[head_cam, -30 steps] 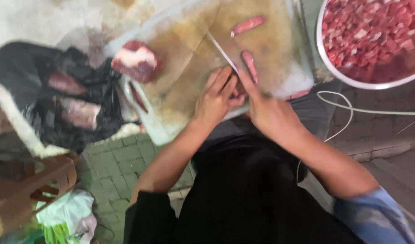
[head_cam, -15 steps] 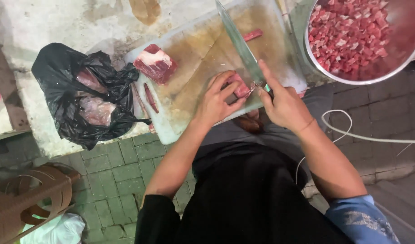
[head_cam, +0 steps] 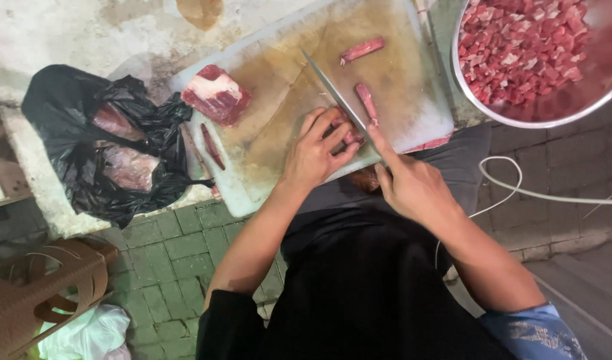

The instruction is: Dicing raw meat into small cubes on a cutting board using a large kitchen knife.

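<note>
Red meat strip (head_cam: pixel 349 133) is lying at the near edge of the cutting board (head_cam: pixel 279 100), pinned under the left hand (head_cam: pixel 316 153), fingers curled down on it. The right hand (head_cam: pixel 413 187) is gripping the knife (head_cam: pixel 336 97) tight, blade angling beside those fingers. A steel bowl (head_cam: pixel 493 113) of diced meat is sitting at the right.

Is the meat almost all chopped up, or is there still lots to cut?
A lot is done: the metal bowl is heaped with small meat cubes. Right now the left hand pins a strip on the cutting board while the right hand holds the knife over it. Left to cut: two strips, a big chunk, and more meat in the black bag.
</note>
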